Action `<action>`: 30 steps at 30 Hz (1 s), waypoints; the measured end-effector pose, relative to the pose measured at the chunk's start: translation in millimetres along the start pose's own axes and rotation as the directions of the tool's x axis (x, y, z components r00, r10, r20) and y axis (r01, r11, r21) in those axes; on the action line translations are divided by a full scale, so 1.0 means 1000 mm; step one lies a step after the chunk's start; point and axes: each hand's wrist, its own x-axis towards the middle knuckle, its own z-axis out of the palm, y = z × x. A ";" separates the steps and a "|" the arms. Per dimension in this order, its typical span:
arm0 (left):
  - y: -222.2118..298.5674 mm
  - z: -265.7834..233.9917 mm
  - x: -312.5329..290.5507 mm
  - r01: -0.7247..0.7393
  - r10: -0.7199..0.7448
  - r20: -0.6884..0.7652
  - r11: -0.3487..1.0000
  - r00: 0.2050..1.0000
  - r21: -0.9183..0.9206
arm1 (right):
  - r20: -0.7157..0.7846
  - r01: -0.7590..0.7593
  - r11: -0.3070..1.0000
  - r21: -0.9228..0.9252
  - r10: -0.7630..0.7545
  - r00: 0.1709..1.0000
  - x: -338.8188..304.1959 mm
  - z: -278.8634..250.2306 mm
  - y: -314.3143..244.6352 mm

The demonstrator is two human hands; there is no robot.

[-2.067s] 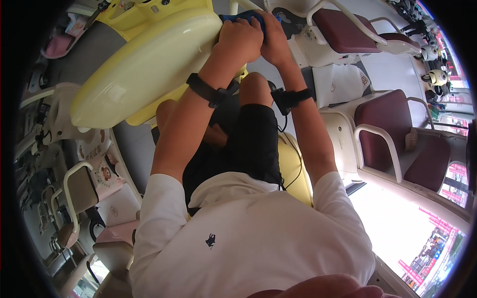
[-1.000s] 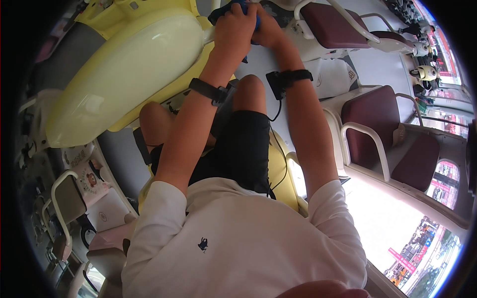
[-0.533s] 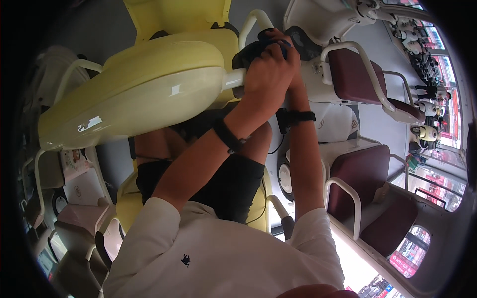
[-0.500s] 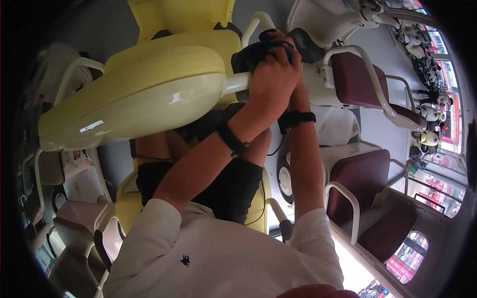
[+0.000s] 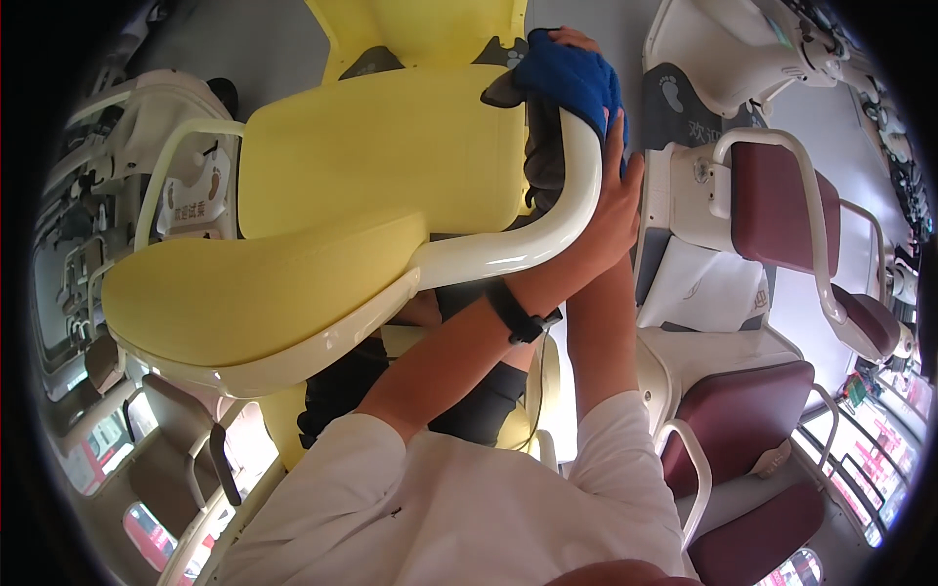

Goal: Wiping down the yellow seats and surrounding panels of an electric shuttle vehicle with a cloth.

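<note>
A blue cloth (image 5: 576,80) is draped over the upper end of the curved white armrest bar (image 5: 508,251) on a yellow scooter seat. My right hand (image 5: 575,39) shows only its fingers, bent over the far edge of the cloth; its palm is hidden behind it. Against the outer side of the bar, just below the cloth, lies my left hand (image 5: 621,195), its fingers stretched out and apart, tips touching the cloth's lower edge. My forearms cross, the left one over the right. The yellow backrest (image 5: 274,313) rises nearest me, with the yellow cushion (image 5: 381,156) beyond it.
Scooters with maroon seats (image 5: 782,210) and white armrests stand close on the right. A pale scooter (image 5: 147,127) is at the far left, with brown-grey seats (image 5: 181,430) lower down. Dark footrest mats lie ahead. Windows show at the lower corners.
My view has shifted, so the yellow seat's top now shows. My left hand has gone from clasping over the dark blue bundle to lying along the bar; the cloth now spreads over the bar's end.
</note>
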 end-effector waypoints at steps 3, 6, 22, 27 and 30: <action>-0.044 0.025 -0.003 0.044 -0.090 -0.171 0.966 0.981 -0.255 | 0.055 -0.079 0.995 -0.066 0.082 0.995 0.006 0.008 0.019; -0.070 0.040 0.006 0.101 -0.114 -0.205 0.992 0.972 -0.070 | 0.094 -0.107 0.987 -0.121 0.118 0.989 0.016 0.006 0.029; -0.164 0.079 0.034 0.267 -0.343 -0.157 0.890 0.926 -0.370 | 0.321 -0.075 0.927 -0.367 0.202 0.925 0.153 0.052 0.076; -0.176 0.065 0.023 0.528 -0.546 0.080 0.746 0.834 -0.407 | 0.419 -0.228 0.904 -0.362 0.376 0.827 0.120 0.059 0.093; -0.192 0.053 0.008 0.510 -0.620 -0.163 0.744 0.767 -0.432 | 0.379 -0.164 0.954 -0.252 0.253 0.890 0.068 0.086 0.087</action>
